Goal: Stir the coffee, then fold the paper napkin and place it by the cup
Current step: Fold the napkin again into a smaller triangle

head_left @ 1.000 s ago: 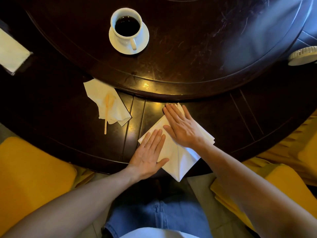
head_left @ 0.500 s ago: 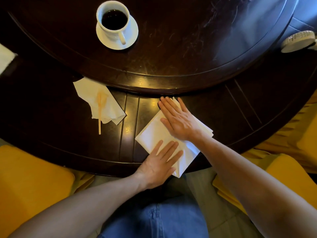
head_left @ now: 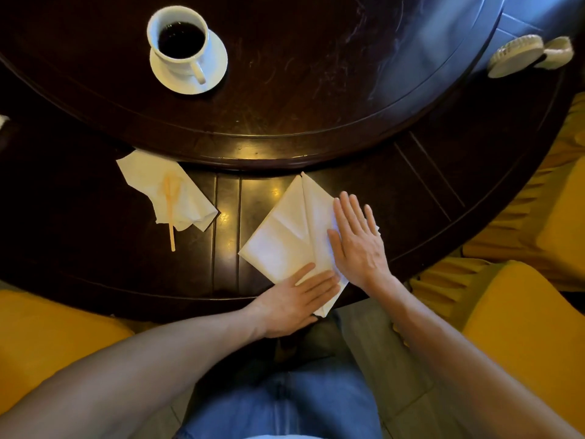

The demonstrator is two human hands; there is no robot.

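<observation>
far left on the dark table point(head_left: 79, 217) lies a crumpled tissue point(head_left: 152, 182) with the stirrer point(head_left: 171, 213) across it, its thin end poking off onto the wood. up on the raised round centre, well apart from my hands, the cup point(head_left: 179, 42) sits on its saucer point(head_left: 212, 68), coffee dark inside, handle turned toward me.

the napkin point(head_left: 281, 236) is in front of me on the lower ring of the table, folded into a pointed shape, tip aimed at the raised edge, lower corner hanging just over the table's near rim. my left hand point(head_left: 297, 299) lies flat on its near corner, fingers straight and together, pressing, gripping nothing. my right hand point(head_left: 356, 239) lies flat on the right flap, fingers straight and a little spread, also only pressing.

i judge i'm creasing the fold, with the placing by the cup not yet done. the paper is light and limp; it will hold a crease only if i press it firmly, and it could spring open or slide on the polished wood once i lift my palms. it tears easily, so no dragging. to carry it i'd pinch the folded layers together near the thick middle seam, thumb under and fingers on top, not by the loose tip or a single flap, which would let it unfold. the reach to the cup crosses the raised edge, so i'd lift it clear.

at far right a pale ribbed object point(head_left: 512, 58) lies at the table's edge; i can't tell what it is.
</observation>
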